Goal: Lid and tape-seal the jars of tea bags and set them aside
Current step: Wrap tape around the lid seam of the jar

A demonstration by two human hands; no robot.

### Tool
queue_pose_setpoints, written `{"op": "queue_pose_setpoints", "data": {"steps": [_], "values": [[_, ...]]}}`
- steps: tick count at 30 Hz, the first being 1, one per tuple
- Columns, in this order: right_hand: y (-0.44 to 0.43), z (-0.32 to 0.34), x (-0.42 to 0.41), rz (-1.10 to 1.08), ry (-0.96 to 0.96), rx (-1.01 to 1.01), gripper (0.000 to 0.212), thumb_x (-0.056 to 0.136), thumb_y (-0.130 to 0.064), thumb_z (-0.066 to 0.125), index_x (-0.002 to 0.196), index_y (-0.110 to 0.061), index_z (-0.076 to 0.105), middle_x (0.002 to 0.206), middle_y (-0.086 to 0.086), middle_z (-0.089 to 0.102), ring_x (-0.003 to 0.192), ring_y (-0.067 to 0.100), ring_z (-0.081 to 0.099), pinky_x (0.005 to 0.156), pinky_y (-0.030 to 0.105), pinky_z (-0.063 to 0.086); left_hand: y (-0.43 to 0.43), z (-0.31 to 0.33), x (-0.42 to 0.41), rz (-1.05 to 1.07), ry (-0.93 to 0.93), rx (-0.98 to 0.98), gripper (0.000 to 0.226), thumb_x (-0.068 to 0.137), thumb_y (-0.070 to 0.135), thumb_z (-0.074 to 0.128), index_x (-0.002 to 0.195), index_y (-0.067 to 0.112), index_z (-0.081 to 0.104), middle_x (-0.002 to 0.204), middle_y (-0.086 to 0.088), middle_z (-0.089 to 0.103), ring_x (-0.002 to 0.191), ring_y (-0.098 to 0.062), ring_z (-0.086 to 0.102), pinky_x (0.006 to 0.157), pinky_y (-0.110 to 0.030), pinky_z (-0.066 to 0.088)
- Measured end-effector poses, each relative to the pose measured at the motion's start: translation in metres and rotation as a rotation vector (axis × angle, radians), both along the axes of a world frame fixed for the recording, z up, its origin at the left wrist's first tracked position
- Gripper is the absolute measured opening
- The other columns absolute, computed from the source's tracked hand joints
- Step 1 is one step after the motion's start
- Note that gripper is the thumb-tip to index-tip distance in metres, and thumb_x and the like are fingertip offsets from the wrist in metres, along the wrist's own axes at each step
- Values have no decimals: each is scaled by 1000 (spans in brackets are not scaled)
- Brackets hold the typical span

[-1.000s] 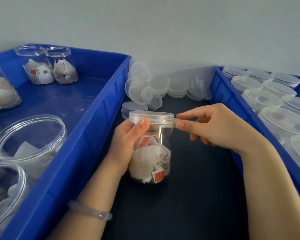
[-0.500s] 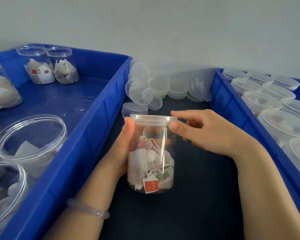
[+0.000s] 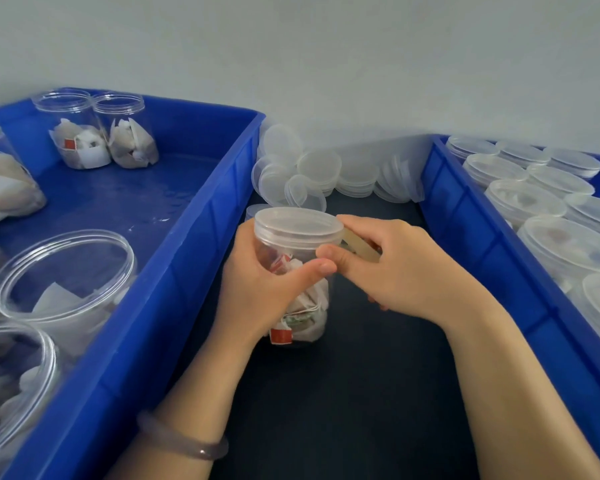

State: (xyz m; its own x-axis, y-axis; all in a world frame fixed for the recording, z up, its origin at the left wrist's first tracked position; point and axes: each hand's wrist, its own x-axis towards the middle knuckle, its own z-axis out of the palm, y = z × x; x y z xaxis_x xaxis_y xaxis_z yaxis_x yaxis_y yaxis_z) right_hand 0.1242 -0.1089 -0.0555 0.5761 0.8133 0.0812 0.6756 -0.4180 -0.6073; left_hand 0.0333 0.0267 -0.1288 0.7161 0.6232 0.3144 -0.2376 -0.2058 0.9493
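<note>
Between blue bins [image 3: 187, 271], lidded clear jar [image 3: 305, 299] in curled left hand [image 3: 260, 292]; tape [image 3: 359, 245] in pinch of right hand [image 3: 406, 271]

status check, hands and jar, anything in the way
Left hand grips jar, lid on. Right hand pinches tape strip beside lid rim. Spare lids piled behind.

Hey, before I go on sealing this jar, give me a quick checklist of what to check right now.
1. Seating of the lid on the jar: ok, it sits level.
2. Steadying: ok, the left hand grips the jar's body.
3. Hold on the tape: ok, the right hand pinches the strip beside the lid.
4. Seal all round the lid: cannot tell, the far side is hidden.
5. Room in the right bin: cannot tell, the visible part is packed with lidded jars.
</note>
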Motion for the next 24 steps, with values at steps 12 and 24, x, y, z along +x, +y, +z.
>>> {"op": "queue_pose_setpoints", "data": {"steps": [12,24], "values": [[-23,18,10,-156,53,62,66,50,-76,56,105,-41,69,64,-13,69,49,-4,57,58,19,40,6,-1,1,-222,-21,-210,49,61,49,71,94,15,67,79,-1,73,75,-16,71,63,-25,53],[-24,15,13,85,188,-59,64,48,-82,55,108,-61,57,65,-14,58,49,-3,48,50,11,39,15,-5,-7,-541,-13,-250,77,51,72,77,103,16,69,94,-1,74,90,-15,71,73,-24,55]]}}
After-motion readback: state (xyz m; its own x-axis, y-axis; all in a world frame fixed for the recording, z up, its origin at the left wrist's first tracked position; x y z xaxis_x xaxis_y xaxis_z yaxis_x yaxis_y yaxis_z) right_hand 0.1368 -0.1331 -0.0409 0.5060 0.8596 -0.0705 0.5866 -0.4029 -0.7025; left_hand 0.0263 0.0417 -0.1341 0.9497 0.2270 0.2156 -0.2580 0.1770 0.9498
